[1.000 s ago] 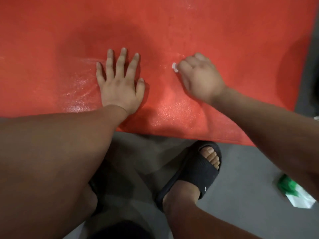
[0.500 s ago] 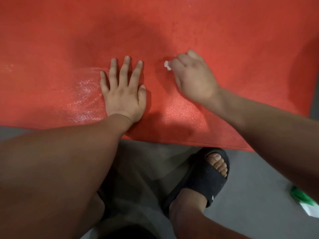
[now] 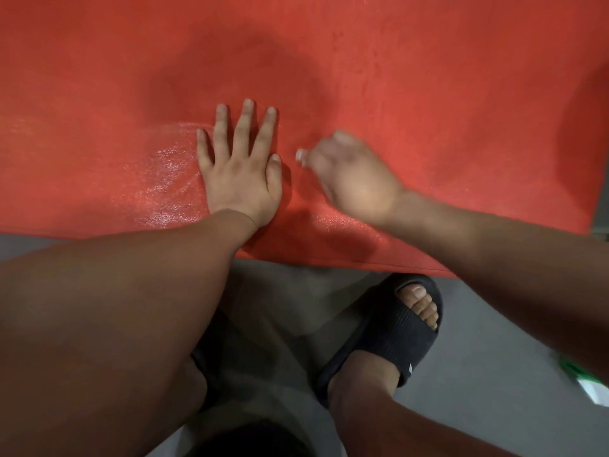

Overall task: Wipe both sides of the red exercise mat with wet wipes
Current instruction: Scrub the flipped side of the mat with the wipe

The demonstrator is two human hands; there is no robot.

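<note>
red foam with a fine pebbled grain fills the upper part of the view: the red exercise mat (image 3: 428,94) lies flat and open on a smooth grey floor (image 3: 478,374), its near edge a straight line running just behind both wrists. the left hand (image 3: 239,179) lies palm down on the mat, fingers straight and slightly fanned, thumb held close beside the forefinger, gripping nothing. out past its little finger the grain shines in a wet patch (image 3: 164,179), glossy and speckled with light, while the mat ahead of the fingertips looks matt and darker under a soft round shadow. the right hand (image 3: 356,179) sits just beside the left thumb, near it but apart, over the mat. it is blurred, its fingers curled under, and a small white scrap of wet wipe (image 3: 300,155) pokes out at the fingertips, between the two hands; whether the wipe presses on the mat, the blur does not let me tell. behind the right wrist, off the mat, a foot in a black ribbed open-toe slipper (image 3: 389,344) stands on the floor, its toe just short of the mat's edge. well behind the right forearm, at the frame's edge, a green and white packet (image 3: 586,380) lies on the floor, too blurred to read.
</note>
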